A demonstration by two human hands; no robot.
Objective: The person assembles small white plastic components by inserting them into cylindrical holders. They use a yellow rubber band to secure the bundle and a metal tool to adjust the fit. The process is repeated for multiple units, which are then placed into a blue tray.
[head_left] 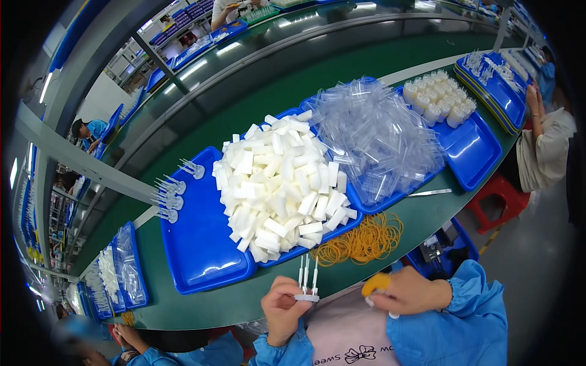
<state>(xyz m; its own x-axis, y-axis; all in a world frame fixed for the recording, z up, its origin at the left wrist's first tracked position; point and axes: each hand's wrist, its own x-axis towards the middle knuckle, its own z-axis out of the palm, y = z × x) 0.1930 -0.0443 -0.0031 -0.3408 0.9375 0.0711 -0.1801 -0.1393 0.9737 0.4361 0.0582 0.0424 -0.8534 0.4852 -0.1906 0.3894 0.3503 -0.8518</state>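
Note:
My left hand [282,308] is closed round the edge of a white plastic part [307,297], a round base with several thin upright prongs. To its right, my right hand [412,291] is curled, index finger and thumb close together. A yellow-orange cover [376,283] sits over the index finger, and white shows at the thumb tip. Whether anything small lies between those fingers I cannot make out. Just beyond both hands, a pile of orange rubber bands [360,241] lies on the green table. White foam blocks [278,180] are heaped in a blue tray behind it.
Clear plastic tubes [378,137] fill another tray. Farther right, capped white bundles [436,97] stand in a blue tray [473,149]. Several pronged parts [170,198] line the rim of the left tray [204,244]. Metal tweezers [430,193] lie on the table. Co-workers sit on both sides.

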